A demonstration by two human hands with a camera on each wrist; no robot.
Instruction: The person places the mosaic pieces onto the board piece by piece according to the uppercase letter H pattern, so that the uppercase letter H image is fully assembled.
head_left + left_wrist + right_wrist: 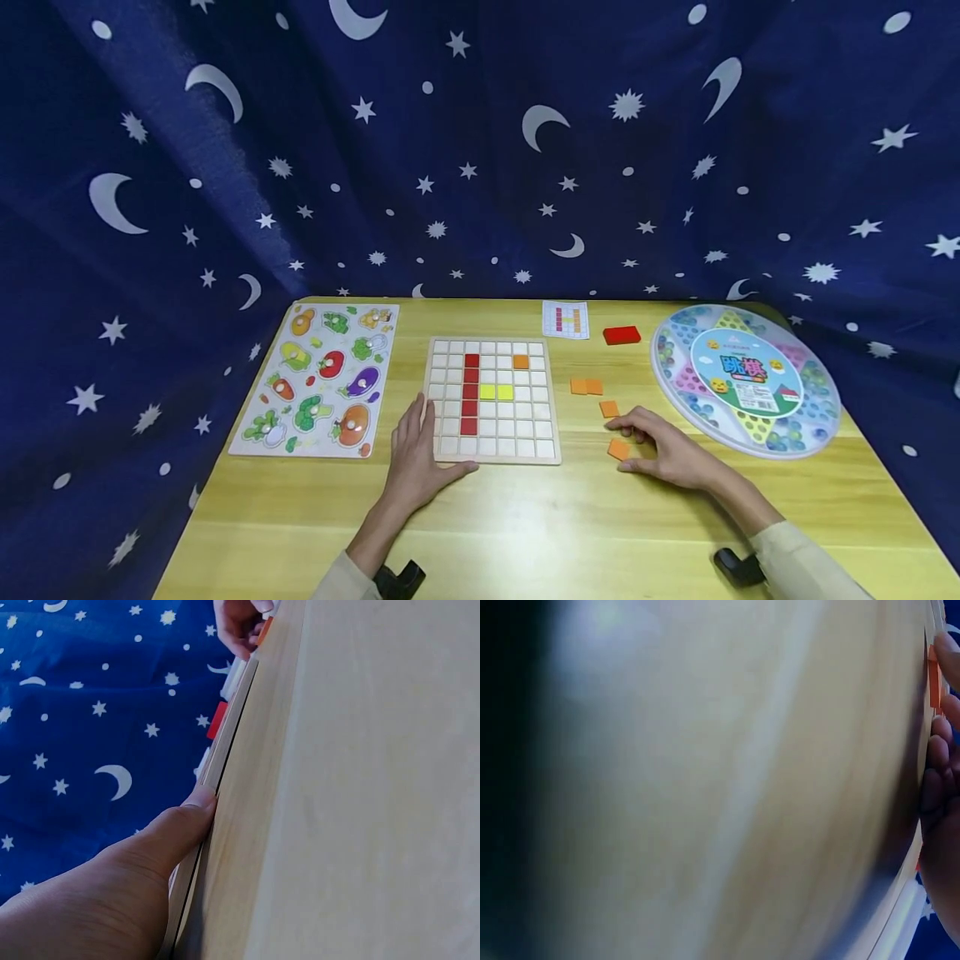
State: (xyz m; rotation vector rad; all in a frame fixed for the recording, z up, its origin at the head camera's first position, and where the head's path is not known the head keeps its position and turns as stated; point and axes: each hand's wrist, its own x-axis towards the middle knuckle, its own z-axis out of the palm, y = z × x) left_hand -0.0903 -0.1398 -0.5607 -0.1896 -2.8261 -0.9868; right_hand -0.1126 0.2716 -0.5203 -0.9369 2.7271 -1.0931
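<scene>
A wooden grid board (487, 457) lies flat at the middle of the table. Set in it are several red tiles (469, 408) in a column, two yellow tiles (487, 392) and one orange tile (521, 362). My left hand (412, 462) rests at the board's near left corner, fingers along the left edge; the thumb (184, 829) touches the front edge. Right of the board, my right hand (667, 450) is low over the table, thumb and forefinger spread on either side of a loose orange tile (618, 450). Another orange tile (609, 409) lies just beyond its fingertips.
Two orange tiles (587, 387) lie side by side beyond. At the back are a printed pattern card (566, 320) and a red block (622, 335). A vegetable puzzle board (315, 379) is at left, a round board-game box (746, 379) at right. A starry curtain (480, 167) stands behind.
</scene>
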